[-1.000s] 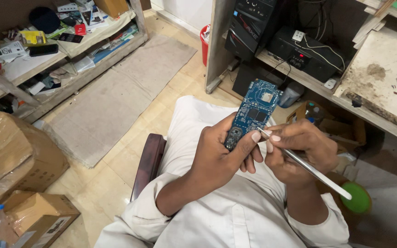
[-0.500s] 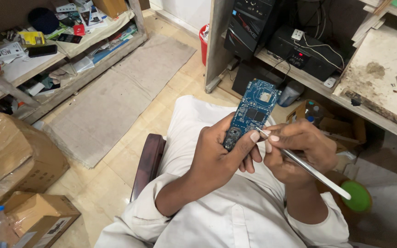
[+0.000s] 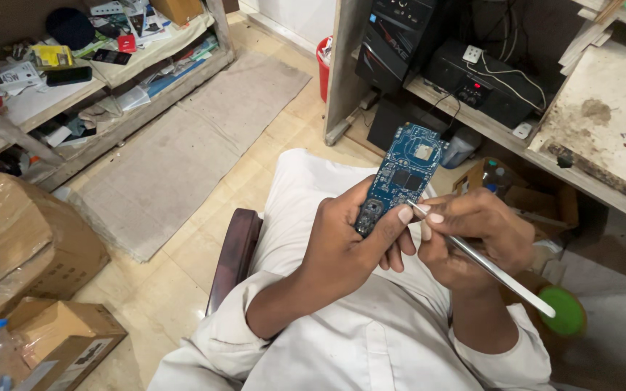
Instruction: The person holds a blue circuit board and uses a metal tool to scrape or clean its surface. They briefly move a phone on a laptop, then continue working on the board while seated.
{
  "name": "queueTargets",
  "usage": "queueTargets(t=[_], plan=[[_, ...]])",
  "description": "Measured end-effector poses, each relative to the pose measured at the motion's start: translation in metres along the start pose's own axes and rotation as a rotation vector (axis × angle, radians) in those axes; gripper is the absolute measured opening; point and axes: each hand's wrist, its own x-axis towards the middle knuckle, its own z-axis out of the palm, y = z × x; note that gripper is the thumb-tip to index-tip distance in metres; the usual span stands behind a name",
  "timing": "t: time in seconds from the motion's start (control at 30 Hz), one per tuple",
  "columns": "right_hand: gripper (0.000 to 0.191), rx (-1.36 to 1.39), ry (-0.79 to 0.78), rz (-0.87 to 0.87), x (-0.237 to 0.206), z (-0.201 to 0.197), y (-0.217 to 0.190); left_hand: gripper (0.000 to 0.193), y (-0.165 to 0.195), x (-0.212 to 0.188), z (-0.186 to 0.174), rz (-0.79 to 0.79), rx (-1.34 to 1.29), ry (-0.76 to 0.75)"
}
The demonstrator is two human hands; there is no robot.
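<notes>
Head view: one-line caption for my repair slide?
Left hand holds blue circuit board; right hand touches slim metal tweezers to it.

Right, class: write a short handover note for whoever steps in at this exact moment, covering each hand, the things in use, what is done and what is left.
Left hand: grips the blue circuit board by its lower end, held upright over the lap.
Right hand: pinches metal tweezers, tip at the board's lower right edge beside the left thumb.
Done: board in hand, tool tip at the board.
Left: whether anything is gripped in the tip cannot be told.
</notes>
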Motion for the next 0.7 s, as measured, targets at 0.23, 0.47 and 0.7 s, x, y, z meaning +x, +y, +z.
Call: queueTargets(t=[0.23,0.47,0.7], plan=[[0.014,-0.038,0.045,0.025,-0.005,0.003,-0.004,0.02,0.0,0.0,0.001,0.006,-0.022,-0.004],[0.018,-0.016,0.019,0.043,-0.006,-0.001,0.001,0.018,-0.002,0.001,0.0,0.022,-0.006,-0.006],[0.014,-0.039,0.048,0.034,-0.014,0.001,0.001,0.019,0.002,0.0,0.001,0.018,-0.01,-0.007]])
